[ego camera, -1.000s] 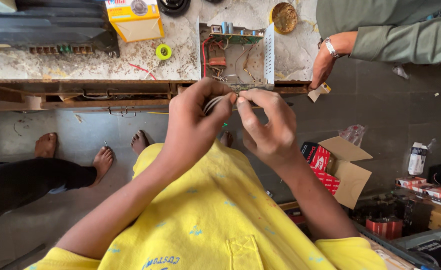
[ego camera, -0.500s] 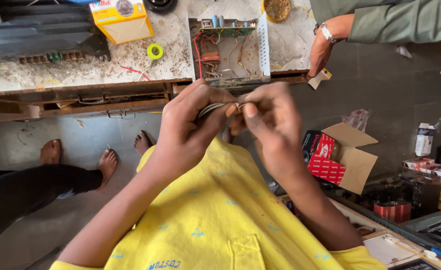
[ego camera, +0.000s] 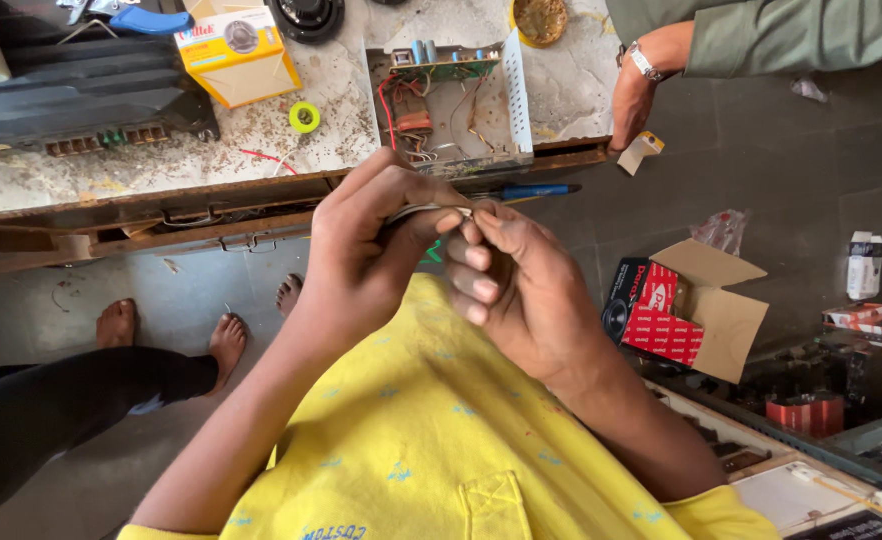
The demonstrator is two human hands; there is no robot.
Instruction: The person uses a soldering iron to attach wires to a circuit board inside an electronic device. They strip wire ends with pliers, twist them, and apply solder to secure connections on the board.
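My left hand (ego camera: 366, 245) and my right hand (ego camera: 521, 285) meet in front of my chest, above a yellow shirt. Both pinch a thin grey wire (ego camera: 423, 211) between thumb and fingertips; the left hand grips its bent end, the right holds the other end close by. Most of the wire is hidden by the fingers. Beyond the hands lies an open metal chassis (ego camera: 517, 85) with a green circuit board and red wiring, resting on the workbench (ego camera: 141, 165).
Another person's hand (ego camera: 633, 100) with a wristwatch holds a small card at the bench edge. On the bench: a yellow box (ego camera: 239, 52), green tape roll (ego camera: 304, 117), black amplifier (ego camera: 71, 110). Bare feet (ego camera: 116, 325) rest on the floor; an open cardboard carton (ego camera: 706, 305) sits right.
My hands have stayed together on the wire while dropping lower in view and closer to my chest. The other person's hand has stayed at the bench edge.
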